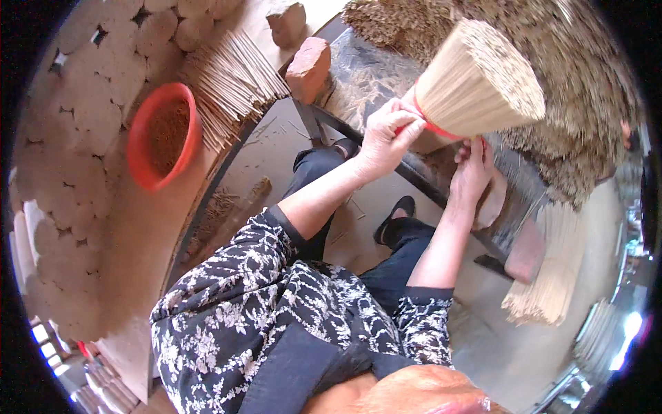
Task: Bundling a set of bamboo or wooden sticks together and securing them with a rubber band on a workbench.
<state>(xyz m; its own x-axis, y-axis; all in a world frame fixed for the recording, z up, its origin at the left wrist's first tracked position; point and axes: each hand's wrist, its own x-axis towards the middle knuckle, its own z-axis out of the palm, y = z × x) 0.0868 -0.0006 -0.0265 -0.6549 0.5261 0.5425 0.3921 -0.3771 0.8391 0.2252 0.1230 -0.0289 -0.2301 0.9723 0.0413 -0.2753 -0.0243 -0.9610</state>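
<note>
A thick round bundle of thin pale bamboo sticks (479, 79) stands tilted on a dark work table (365, 79), its cut ends facing up to the right. A red band (441, 130) circles its lower part. My left hand (386, 138) grips the bundle's base and pinches the red band. On the bundle's underside, my right hand (474, 169) holds the same band and the sticks. Both forearms reach up from a black floral blouse.
A red bowl of brown powder (164, 134) sits at the left. A fan of loose sticks (231, 83) lies beside it. Bricks (308, 67) rest on the table edge. A big heap of sticks (586, 90) fills the top right; another stick bundle (552, 276) lies lower right.
</note>
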